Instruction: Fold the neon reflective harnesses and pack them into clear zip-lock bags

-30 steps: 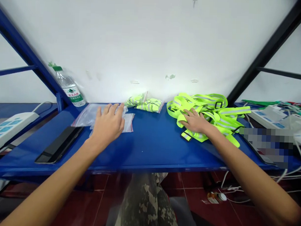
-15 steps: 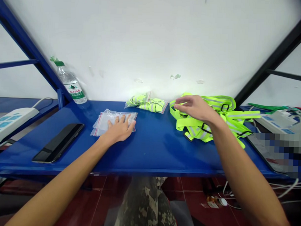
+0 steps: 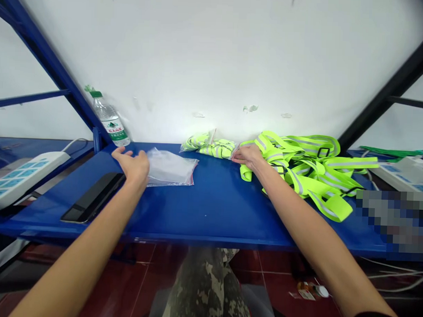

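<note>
Shifts left hand (image 3: pixel 133 167) leftward beside clear bags (image 3: pixel 172 168), loosely open, empty; brings right hand (image 3: pixel 248 156) to packed bag (image 3: pixel 217 148) near straps (image 3: pixel 330 175), part-curled, grip unclear.

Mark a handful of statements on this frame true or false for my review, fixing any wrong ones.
1. The bottle has a green cap. True.
2. The phone lies on the power strip. False: the phone lies on the blue tabletop.
3. The left hand is nearer the clear bags than the right hand is. True.
4. The loose neon straps lie beside the bottle. False: they are at the table's right side.
5. Two bagged neon bundles lie near the wall. True.
</note>
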The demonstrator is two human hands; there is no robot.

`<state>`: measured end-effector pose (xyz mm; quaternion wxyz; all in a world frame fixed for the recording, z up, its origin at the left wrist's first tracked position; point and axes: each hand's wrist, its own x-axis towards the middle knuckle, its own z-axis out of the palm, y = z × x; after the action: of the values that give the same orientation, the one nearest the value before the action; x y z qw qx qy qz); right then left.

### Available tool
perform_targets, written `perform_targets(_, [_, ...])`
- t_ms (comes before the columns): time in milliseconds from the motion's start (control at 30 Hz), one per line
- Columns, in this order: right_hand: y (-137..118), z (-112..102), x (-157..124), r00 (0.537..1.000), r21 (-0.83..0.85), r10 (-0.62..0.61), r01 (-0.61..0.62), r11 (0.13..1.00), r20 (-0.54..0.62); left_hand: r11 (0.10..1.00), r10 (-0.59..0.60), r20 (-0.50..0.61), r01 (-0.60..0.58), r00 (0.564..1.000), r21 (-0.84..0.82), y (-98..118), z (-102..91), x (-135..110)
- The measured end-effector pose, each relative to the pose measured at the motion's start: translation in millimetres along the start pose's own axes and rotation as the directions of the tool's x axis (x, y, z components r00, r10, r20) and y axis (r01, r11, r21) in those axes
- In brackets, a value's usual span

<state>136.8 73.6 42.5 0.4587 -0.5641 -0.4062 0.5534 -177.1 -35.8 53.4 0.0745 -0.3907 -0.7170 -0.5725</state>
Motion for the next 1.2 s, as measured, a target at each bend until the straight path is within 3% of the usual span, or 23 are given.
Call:
perform_targets(33, [0.3, 1.8, 2.1, 1.000, 0.018, 0.019, -0.019, 1.000, -0.013, 0.996, -0.021, -0.053, 0.026, 0.998, 0.084, -6.0, -1.1, -8.4])
perform_targets(100, [2.4, 3.2, 6.3, 0.998, 0.056, 0.052, -0.051, 0.997, -0.023, 0.958, 0.181, -0.025, -0.171, 0.983, 0.228, -4.4, -3.6, -24.3])
perform_targets(167, [4.3, 1.5, 8.4, 0.997, 0.100, 0.071, -0.070, 0.992, -0.008, 0.871, 0.401, 0.166, -0.431, 0.901, 0.236, 12.5, -0.6, -37.8])
perform_targets(233, [3.7, -2.9, 7.0, 0.997, 0.148, 0.070, -0.073, 0.986, 0.026, 0.813, 0.505, 0.347, -0.570, 0.790, 0.115, 39.0, 12.2, -50.3])
perform_targets(367, [-3.6, -14.8, -3.1, 0.995, 0.221, 0.012, -0.034, 0.975, 0.100, 0.753, 0.616, 0.518, -0.635, 0.593, -0.169, 97.2, 60.9, -78.9])
perform_targets(467, [-6.2, -21.9, -9.4, 0.992, 0.251, -0.044, 0.013, 0.968, 0.117, 0.725, 0.658, 0.570, -0.619, 0.493, -0.302, 126.9, 97.3, -98.5])
perform_targets(600, [-2.8, -30.2, -11.5, 0.987, 0.267, -0.103, 0.068, 0.961, 0.122, 0.783, 0.609, 0.623, -0.499, 0.491, -0.372, 135.7, 122.5, -107.5])
perform_targets(767, [0.9, -38.7, -13.2, 0.929, 0.241, -0.243, 0.177, 0.954, 0.278, 0.848, 0.526, 0.700, -0.233, 0.483, -0.476, 122.6, 122.4, -101.0])
perform_targets(900, [2.6, -40.2, -18.2, 0.884, 0.232, -0.294, 0.220, 0.948, 0.363, 0.846, 0.511, 0.778, -0.055, 0.364, -0.530, 115.0, 114.5, -98.5])
perform_targets(1000, [3.8, -40.7, -22.4, 0.854, 0.267, -0.324, 0.228, 0.936, 0.408, 0.813, 0.528, 0.788, 0.079, 0.316, -0.576, 113.9, 110.7, -100.3])
perform_targets(1133, [3.2, -43.6, -26.2, 0.868, 0.309, -0.310, 0.194, 0.931, 0.388, 0.773, 0.523, 0.778, 0.192, 0.348, -0.605, 117.2, 111.3, -106.4])
perform_targets(1200, [2.4, -46.1, -27.9, 0.889, 0.315, -0.288, 0.177, 0.932, 0.355, 0.757, 0.501, 0.770, 0.231, 0.395, -0.612, 119.2, 112.1, -109.4])
